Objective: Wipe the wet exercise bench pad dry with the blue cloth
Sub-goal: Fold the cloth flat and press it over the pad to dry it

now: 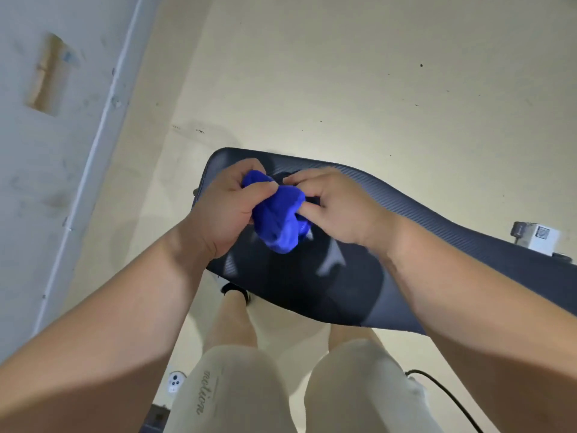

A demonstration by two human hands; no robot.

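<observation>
Cream shorts (359, 385) carry dark script lettering (207, 392) down the left leg. A dark shoe (232, 289) is on the left foot. Left hand (224, 210), right hand (337, 207) and forearms are bare.

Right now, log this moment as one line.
left hand: grips blue cloth | right hand: pinches blue cloth | blue cloth: bunched, over bench pad | contact with pad: cannot tell

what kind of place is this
Probably a bare room at home used for workouts, not clearly a gym: a dark ribbed padded exercise bench with a crumpled blue cloth held over it, a plain cream floor and a scuffed white wall.
</observation>
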